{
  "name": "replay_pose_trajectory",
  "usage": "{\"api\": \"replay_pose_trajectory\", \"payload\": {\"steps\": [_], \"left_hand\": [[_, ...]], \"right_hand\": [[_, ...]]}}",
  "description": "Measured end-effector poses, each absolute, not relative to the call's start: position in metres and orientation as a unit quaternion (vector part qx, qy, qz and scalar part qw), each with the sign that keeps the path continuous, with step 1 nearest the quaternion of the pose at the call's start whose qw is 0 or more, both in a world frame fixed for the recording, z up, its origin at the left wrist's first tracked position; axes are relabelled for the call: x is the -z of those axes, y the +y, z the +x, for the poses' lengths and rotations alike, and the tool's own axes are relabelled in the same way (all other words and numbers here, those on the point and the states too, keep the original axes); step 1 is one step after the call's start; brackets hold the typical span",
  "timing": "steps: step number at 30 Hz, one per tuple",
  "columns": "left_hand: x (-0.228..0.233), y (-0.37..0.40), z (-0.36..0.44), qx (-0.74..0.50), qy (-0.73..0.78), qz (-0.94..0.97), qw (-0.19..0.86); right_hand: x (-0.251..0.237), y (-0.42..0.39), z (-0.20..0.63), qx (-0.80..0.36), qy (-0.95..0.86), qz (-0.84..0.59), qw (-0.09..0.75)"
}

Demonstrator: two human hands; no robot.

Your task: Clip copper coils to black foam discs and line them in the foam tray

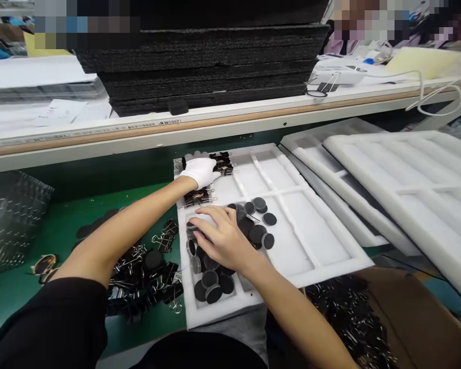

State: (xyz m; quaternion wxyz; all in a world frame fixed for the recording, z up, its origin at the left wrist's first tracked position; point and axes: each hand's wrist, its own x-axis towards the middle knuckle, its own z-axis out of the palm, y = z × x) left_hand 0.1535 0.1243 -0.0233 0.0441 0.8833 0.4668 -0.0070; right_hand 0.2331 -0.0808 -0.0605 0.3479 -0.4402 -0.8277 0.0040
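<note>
My left hand (200, 172), in a white glove, is curled over a group of black binder clips (223, 163) in the far left section of a white foam tray (330, 274). Its fingertips are hidden, so what it grips does not show. More clips (197, 197) lie just below that hand. My bare right hand (225, 237) hovers low over the near left section, fingers apart and slightly bent. Its fingertips are close to a disc at the tray's left side. Loose black round discs (209, 279) lie beneath and around it, several spilling into the middle section (269, 219).
Binder clips (142, 282) are heaped on the green table (71, 210) left of the tray. More foam trays (418, 169) lean at right, above a cardboard box (415, 302) of clips. Black foam sheets (215, 66) are stacked on the shelf (230, 120). Clear plastic trays (13, 220) stand far left.
</note>
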Motion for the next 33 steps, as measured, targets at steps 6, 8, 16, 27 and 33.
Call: {"api": "replay_pose_trajectory", "payload": {"steps": [6,8,16,27,33], "left_hand": [[0.024,0.119,0.158,0.009,0.497,0.868,-0.005],[0.018,0.114,0.156,0.004,0.487,0.873,-0.003],[-0.029,0.057,0.05,0.058,0.331,0.942,-0.022],[-0.014,-0.035,-0.112,0.128,0.347,0.928,-0.032],[0.005,-0.062,-0.13,0.074,0.4,0.912,-0.055]], "right_hand": [[0.062,-0.078,0.236,-0.029,-0.845,-0.436,0.308],[0.063,-0.078,0.237,-0.045,-0.858,-0.429,0.279],[0.061,-0.085,0.238,-0.1,-0.874,-0.431,0.2],[0.08,-0.089,0.237,-0.024,-0.892,-0.396,0.214],[0.073,-0.087,0.232,-0.019,-0.888,-0.391,0.244]]}}
